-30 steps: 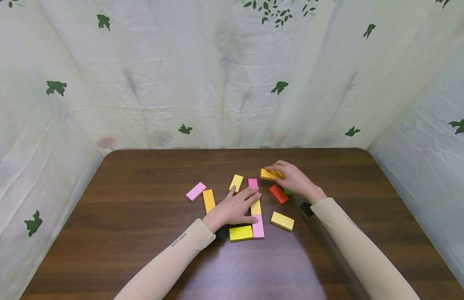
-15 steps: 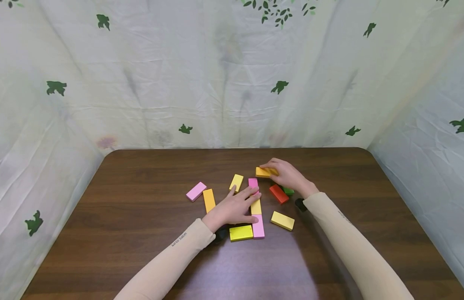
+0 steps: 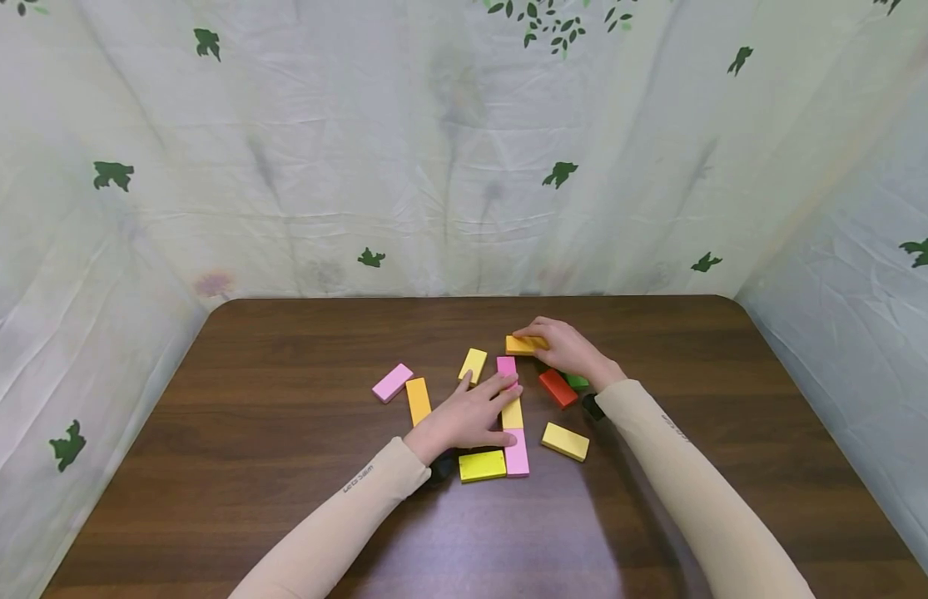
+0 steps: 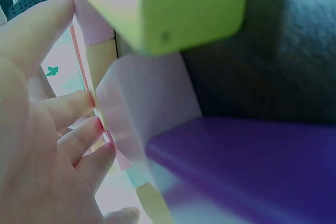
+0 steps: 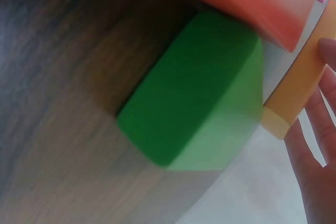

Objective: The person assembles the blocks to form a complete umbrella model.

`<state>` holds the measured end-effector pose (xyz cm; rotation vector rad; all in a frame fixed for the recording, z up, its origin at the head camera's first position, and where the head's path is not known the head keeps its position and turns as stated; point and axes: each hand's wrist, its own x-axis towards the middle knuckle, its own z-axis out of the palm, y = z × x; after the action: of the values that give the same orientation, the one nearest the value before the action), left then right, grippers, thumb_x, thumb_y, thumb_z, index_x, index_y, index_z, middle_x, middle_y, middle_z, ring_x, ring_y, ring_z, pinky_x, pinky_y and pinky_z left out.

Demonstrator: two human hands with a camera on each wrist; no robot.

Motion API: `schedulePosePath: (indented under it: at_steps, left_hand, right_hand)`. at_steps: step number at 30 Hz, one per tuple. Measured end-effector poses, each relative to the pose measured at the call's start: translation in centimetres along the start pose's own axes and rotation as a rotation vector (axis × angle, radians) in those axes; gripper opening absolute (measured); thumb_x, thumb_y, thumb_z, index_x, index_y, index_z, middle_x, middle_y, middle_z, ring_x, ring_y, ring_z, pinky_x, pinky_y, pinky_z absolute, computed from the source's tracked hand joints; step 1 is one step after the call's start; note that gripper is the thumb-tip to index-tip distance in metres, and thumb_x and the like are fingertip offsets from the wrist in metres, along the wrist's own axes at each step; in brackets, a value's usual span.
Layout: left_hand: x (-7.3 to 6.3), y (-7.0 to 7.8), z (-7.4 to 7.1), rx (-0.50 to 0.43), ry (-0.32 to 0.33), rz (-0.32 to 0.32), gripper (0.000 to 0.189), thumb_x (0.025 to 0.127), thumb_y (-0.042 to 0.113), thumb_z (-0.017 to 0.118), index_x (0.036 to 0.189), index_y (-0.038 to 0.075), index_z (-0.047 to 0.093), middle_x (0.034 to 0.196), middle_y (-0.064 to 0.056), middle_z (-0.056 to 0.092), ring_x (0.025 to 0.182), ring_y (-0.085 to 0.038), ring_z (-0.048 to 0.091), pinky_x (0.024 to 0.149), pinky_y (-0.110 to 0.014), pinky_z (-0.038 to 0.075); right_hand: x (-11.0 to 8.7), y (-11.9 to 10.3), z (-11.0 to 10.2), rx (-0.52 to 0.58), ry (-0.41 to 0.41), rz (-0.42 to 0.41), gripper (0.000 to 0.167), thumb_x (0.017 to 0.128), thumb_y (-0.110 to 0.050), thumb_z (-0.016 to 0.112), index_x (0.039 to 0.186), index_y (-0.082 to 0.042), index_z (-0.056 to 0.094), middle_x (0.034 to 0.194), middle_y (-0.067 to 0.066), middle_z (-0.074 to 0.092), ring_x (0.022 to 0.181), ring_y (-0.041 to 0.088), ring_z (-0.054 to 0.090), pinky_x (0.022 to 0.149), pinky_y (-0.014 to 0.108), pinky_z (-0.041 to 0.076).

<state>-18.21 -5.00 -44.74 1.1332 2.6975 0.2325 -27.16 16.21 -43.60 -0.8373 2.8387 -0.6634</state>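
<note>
In the head view my right hand [image 3: 572, 351] pinches an orange block [image 3: 518, 345] between thumb and fingers, just beyond the far end of a column of blocks. That column runs from a deep pink block [image 3: 505, 364] through a yellow block [image 3: 512, 414] to a light pink block [image 3: 517, 457] nearest me. My left hand [image 3: 467, 418] lies over it with fingers spread, fingertips and thumb touching its blocks. A lime block [image 3: 482, 467] meets the column's near end from the left. The left wrist view also shows a purple block [image 4: 252, 166], hidden under the hand from above.
Right of the column lie a red block [image 3: 558, 388], a green block [image 3: 576, 381] and a pale yellow block [image 3: 565, 442]. On the left are a pink block [image 3: 392, 383], another orange block [image 3: 418, 402] and a yellow block [image 3: 473, 365]. Curtains [image 3: 464, 166] border the brown table [image 3: 284, 516].
My right hand has slid the orange block leftward, from right of the column to just beyond its far end. More of the green block shows. My left hand has stayed in place.
</note>
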Motion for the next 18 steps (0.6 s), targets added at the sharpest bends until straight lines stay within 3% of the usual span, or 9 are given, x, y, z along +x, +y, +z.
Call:
schedulePosePath:
  at_steps: [18]
  left_hand:
    - [0.02, 0.0, -0.09, 0.001, -0.015, -0.006, 0.076, 0.089, 0.052, 0.06, 0.149, 0.014, 0.035, 0.155, -0.004, 0.027, 0.142, -0.019, 0.021, 0.11, -0.059, 0.012]
  right_hand:
    - [0.48, 0.51, 0.94, -0.001, -0.034, 0.017, 0.037, 0.089, -0.001, 0.062, 0.125, -0.01, 0.065, 0.113, 0.007, 0.061, 0.104, 0.023, 0.056, 0.097, 0.041, 0.044]
